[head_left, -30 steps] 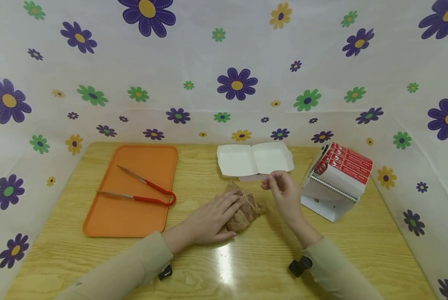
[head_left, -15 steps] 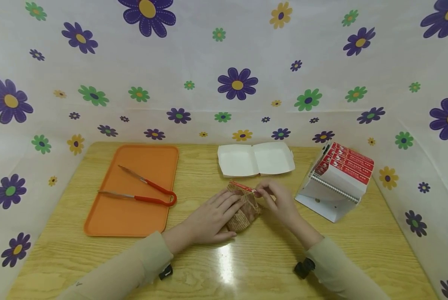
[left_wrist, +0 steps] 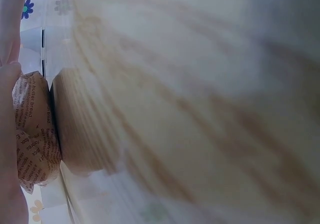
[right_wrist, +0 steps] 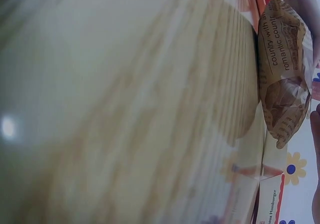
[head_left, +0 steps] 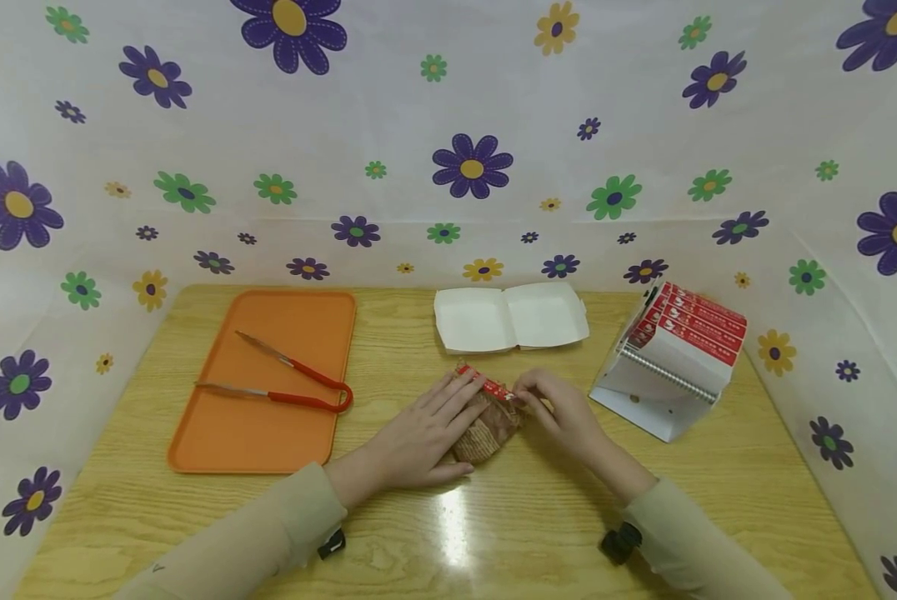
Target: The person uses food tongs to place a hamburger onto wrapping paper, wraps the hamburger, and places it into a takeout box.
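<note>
A package wrapped in brown printed paper [head_left: 480,438] lies on the table in front of me. My left hand [head_left: 423,435] rests on its left side with the fingers stretched over the paper. Along the package's upper right edge runs a red and white label strip [head_left: 497,389]. My right hand [head_left: 563,410] pinches the strip's right end at the package's corner. Low across the table, the right wrist view shows the crumpled wrapper [right_wrist: 285,69] side-on with the fingers close to it. From the left wrist, the wrapper [left_wrist: 36,129] is partly covered by my hand.
Behind the package stands an open white clamshell box [head_left: 474,321]. To the right is a white label dispenser [head_left: 647,400] with a toothed edge and a red-printed roll. An orange tray [head_left: 257,437] at left holds tongs [head_left: 306,401] with red handles. A flowered sheet [head_left: 388,108] encloses the table.
My right hand has come down and towards me, bringing the strip from above the package onto its upper edge. The left hand has stayed in place on the wrapper.
</note>
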`<state>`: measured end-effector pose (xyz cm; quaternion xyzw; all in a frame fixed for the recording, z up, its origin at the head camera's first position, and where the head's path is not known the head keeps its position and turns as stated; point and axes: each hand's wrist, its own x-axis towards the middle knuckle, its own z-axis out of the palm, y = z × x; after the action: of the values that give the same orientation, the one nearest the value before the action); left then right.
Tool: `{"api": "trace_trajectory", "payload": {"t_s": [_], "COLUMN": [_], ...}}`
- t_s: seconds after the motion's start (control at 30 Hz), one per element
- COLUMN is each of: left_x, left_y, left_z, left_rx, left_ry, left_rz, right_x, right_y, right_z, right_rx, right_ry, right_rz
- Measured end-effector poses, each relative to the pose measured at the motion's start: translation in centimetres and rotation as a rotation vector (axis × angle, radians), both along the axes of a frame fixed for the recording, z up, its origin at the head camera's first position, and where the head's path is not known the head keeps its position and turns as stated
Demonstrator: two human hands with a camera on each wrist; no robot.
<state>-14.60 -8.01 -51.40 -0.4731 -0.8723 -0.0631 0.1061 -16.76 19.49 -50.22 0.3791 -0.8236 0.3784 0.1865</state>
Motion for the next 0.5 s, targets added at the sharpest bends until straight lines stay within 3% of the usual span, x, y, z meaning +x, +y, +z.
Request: {"api": "trace_trajectory", "payload": {"t_s": [0.5], "left_x": [-0.08], "left_y": [-0.09], "left_z": [-0.1], "left_rx": [-0.013], "left_ry": [-0.072], "left_rz": [-0.011], "right_x": [0.31], "right_y": [0.66], "right_z": [-0.18], "right_rx": [0.148], "right_ry": [-0.021], "right_rz": [0.013]}}
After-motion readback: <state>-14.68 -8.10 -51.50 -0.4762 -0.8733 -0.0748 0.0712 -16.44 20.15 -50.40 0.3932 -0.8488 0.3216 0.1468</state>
